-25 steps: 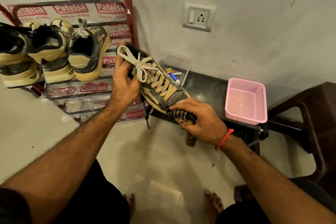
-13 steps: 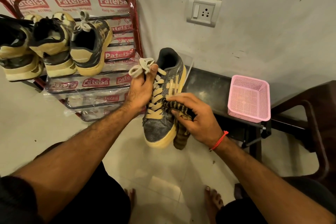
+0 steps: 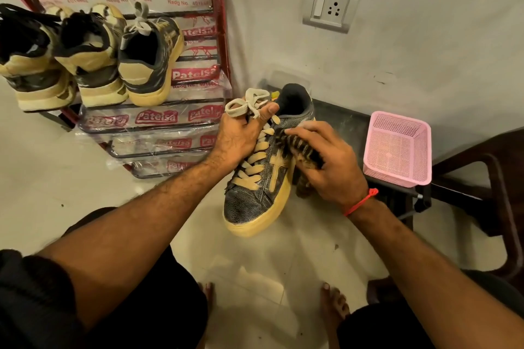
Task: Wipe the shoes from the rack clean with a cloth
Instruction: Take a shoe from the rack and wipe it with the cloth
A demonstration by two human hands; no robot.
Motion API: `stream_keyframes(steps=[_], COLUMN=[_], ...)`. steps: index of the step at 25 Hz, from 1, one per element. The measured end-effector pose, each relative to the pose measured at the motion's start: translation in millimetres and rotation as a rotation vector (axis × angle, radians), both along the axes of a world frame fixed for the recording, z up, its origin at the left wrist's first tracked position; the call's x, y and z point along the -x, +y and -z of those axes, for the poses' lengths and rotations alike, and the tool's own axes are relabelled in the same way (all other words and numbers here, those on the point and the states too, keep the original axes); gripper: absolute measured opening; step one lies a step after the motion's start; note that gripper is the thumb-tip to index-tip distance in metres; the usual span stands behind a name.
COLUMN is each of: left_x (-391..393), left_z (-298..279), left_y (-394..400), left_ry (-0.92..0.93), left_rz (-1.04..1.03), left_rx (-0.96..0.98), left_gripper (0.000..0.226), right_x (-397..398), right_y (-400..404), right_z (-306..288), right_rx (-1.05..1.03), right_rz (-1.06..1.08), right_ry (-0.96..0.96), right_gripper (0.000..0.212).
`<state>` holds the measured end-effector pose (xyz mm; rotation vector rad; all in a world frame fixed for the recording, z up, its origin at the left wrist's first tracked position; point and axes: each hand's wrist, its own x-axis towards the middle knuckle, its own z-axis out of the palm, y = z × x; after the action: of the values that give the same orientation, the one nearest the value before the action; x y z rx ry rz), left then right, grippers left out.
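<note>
A grey sneaker [image 3: 249, 204] with cream laces and a yellowed sole hangs in the air, toe pointing at me. My left hand [image 3: 241, 136] grips it at the lace side, thumb over the tongue, the bow above my fingers. My right hand [image 3: 329, 164] holds a dark striped cloth [image 3: 300, 147] pressed against the shoe's right flank near the collar; a cloth end hangs below the palm. Three more sneakers [image 3: 147, 59] stand heels-out on the red shoe rack [image 3: 218, 37] at upper left.
A pink mesh basket [image 3: 397, 150] sits on a low dark table [image 3: 346, 127] by the wall at right. A dark chair [image 3: 487, 178] stands at far right. A wall socket [image 3: 330, 7] is above. My bare feet rest on the tiled floor below.
The sneaker turned from lying sideways to toe pointing at me. My right hand with the cloth slid from the toe up along the right side toward the collar.
</note>
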<state>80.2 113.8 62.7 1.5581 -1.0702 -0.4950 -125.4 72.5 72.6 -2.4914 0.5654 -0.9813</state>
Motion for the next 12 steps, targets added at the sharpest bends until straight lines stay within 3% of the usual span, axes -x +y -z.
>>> stream_keyframes(steps=[2, 5, 9, 10, 12], left_x=[1.2, 0.0, -4.2, -6.0, -9.0], left_z=[-1.5, -2.0, -0.5, 0.5, 0.9], left_y=[-1.0, -1.9, -0.7, -1.0, 0.2], left_ry=[-0.030, -0.060, -0.030, -0.024, -0.060], left_rz=[-0.024, -0.011, 0.006, -0.004, -0.022], left_rx=[-0.006, -0.007, -0.012, -0.016, -0.035], left_gripper=[0.038, 0.035, 0.054, 0.056, 0.060], right_x=[-6.4, -14.2, -1.6, -1.3, -9.0], right_y=[15.3, 54.3, 0.0, 2.7, 35.6], right_z=[1.2, 11.6, -7.1, -5.8, 7.9], right_rx=[0.027, 0.223, 0.103, 0.083, 0.144], right_rz=[-0.052, -0.338, 0.016, 0.021, -0.199], right_ry=[0.014, 0.154, 0.083, 0.072, 0.136], right_gripper=[0.036, 0.035, 0.040, 0.040, 0.040])
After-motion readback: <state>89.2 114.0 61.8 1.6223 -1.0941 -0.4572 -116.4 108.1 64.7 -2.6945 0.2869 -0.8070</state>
